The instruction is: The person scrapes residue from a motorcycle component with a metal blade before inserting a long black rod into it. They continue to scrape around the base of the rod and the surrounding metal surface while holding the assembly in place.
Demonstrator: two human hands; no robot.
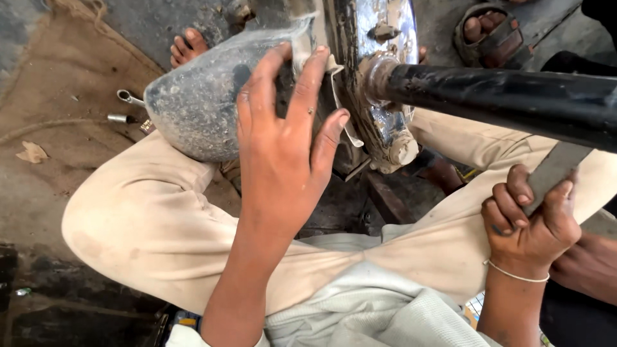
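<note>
Both hands work at one dusty machine between the knees. Left hand (283, 141) lies spread on one grey cover (199, 103), fingers pressing, not closed. Right hand (530, 222) is clenched around one flat bar (553, 170) under the black tube (508, 96). Two sockets (125, 109) lie on sacking.
</note>
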